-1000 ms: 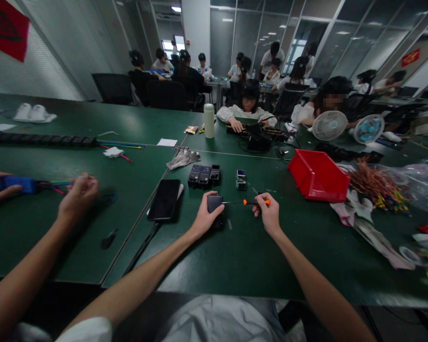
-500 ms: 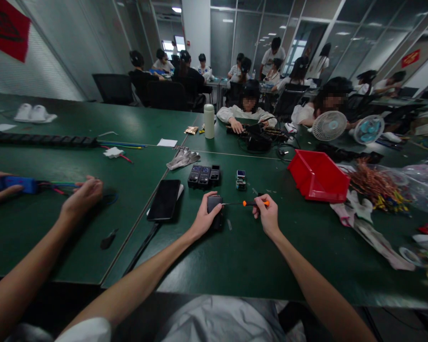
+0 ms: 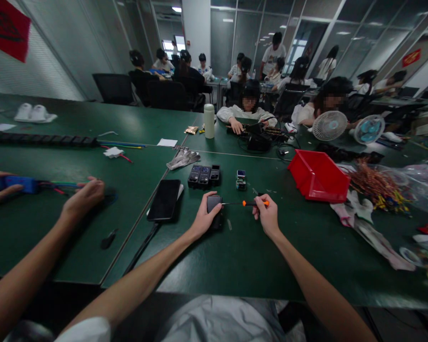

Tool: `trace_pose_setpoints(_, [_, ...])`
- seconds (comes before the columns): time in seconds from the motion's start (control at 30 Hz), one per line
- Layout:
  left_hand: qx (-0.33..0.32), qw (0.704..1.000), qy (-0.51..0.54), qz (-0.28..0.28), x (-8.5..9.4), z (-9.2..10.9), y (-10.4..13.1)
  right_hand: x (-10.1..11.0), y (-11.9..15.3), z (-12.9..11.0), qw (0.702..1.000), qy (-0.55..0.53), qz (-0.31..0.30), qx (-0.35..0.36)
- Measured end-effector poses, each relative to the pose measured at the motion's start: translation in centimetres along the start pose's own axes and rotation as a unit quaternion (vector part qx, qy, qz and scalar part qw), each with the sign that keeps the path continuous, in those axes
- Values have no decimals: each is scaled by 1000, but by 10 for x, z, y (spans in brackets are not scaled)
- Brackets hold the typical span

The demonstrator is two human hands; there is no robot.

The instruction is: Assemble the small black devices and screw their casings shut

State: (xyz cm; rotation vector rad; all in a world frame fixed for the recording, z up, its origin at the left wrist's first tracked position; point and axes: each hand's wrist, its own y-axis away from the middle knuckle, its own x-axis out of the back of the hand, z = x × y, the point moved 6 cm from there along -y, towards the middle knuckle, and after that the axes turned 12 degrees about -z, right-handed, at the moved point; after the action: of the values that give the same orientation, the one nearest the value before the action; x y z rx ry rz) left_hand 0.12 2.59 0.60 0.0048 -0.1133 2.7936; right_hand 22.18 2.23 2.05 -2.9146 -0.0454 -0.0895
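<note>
My left hand [image 3: 206, 214] is closed around a small black box-shaped device [image 3: 214, 204], thumb along its near side. From the right, my right hand [image 3: 266, 213] grips a screwdriver [image 3: 248, 203] with an orange and black handle. The thin shaft points left, and its tip meets the device's right edge beside my left thumb. Beyond my hands stand several similar black devices [image 3: 204, 176] in a row. A small stack of circuit modules [image 3: 240, 180] sits to their right. A black phone [image 3: 164, 200] with a cable lies left of my left hand.
A red bin [image 3: 318, 175] stands at the right, with copper wires [image 3: 378, 183] and gloves [image 3: 356, 209] by it. A pale bottle [image 3: 209, 121] is at the back. At left, a co-worker's hands [image 3: 82, 199] hold a blue wired part [image 3: 20, 184].
My hands, the device and the screwdriver stay almost exactly where they were. The co-worker's hand at left has shifted slightly to the right.
</note>
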Motion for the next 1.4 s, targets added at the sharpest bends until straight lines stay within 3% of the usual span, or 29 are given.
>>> trace_pose_setpoints(0.7, [-1,1000,-2,5,0,1,1,1,1,7,999,-6,3,-50])
trace_pose_setpoints(1.0, [6,1000,-11,22,3,0,0,-7,-3,5,996,-80,-34,-15])
trace_pose_setpoints(1.4, [8,1000,1,4,1,0,1,-4,-2,7,999,-48,-19,-14])
